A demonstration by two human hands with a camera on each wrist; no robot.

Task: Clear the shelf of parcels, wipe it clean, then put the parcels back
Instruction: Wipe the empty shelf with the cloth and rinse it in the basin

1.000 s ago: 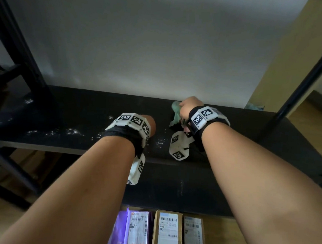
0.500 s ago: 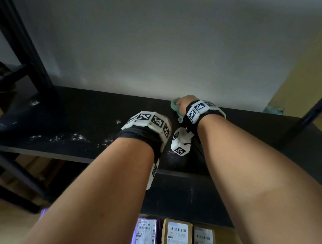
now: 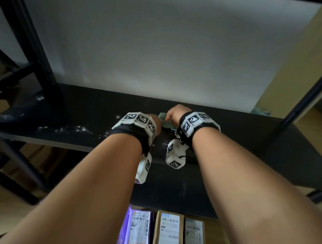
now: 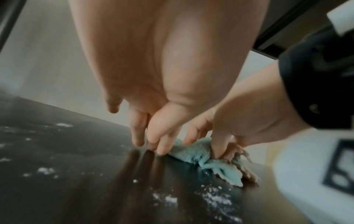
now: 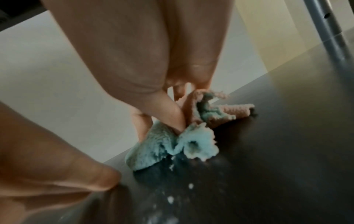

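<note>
The black shelf (image 3: pixel 250 141) holds no parcels, and white dust (image 3: pixel 68 129) is scattered over its left half. Near the shelf's back edge my right hand (image 3: pixel 174 113) pinches a bunched blue-green and pink cloth (image 5: pixel 153 148) between thumb and fingers (image 5: pixel 178 121) and holds it down on the board. Just left of it is my left hand (image 4: pixel 153 145), its straight fingers pointing down with the tips touching the shelf beside the cloth (image 4: pixel 191 151). In the head view the wristbands hide most of both hands. More dust (image 4: pixel 216 198) lies in front of the cloth.
Three labelled parcels lie on the floor under the shelf's front edge: a purple one (image 3: pixel 139 232), a brown box (image 3: pixel 167 234) and a grey one (image 3: pixel 194 236). Black frame posts stand at the left (image 3: pixel 34 42) and right (image 3: pixel 308 94). A white wall backs the shelf.
My left hand has moved right and back across the shelf until it is next to the cloth. My right hand keeps hold of the cloth near the back edge.
</note>
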